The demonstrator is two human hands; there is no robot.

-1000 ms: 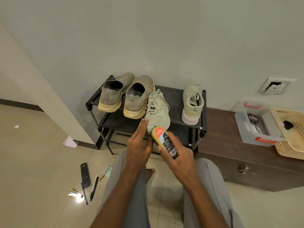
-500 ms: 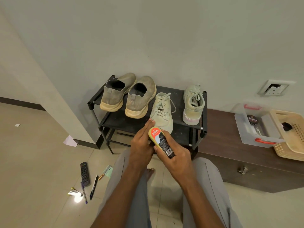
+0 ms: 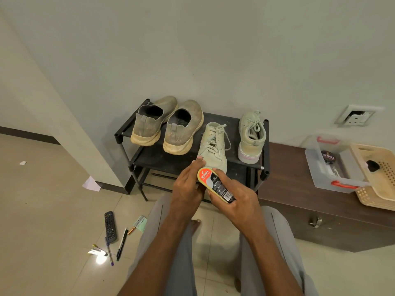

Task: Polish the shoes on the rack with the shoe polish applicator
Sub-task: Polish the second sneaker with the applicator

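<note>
The shoe polish applicator (image 3: 215,185) is gripped in the right hand (image 3: 235,199), fingers curled round its sides, just off the front edge of the rack (image 3: 126,133); the left hand (image 3: 188,184) lies beside it with fingers extended, their tips touching the pale laced sneaker (image 3: 213,146) at that edge. Its partner (image 3: 251,135) stands at the rack's right edge; two tan slip-on shoes (image 3: 166,127) sit toward the left back corner.

Grey trousers (image 3: 275,242), bare forearms, barefoot, no sleeves visible.
</note>
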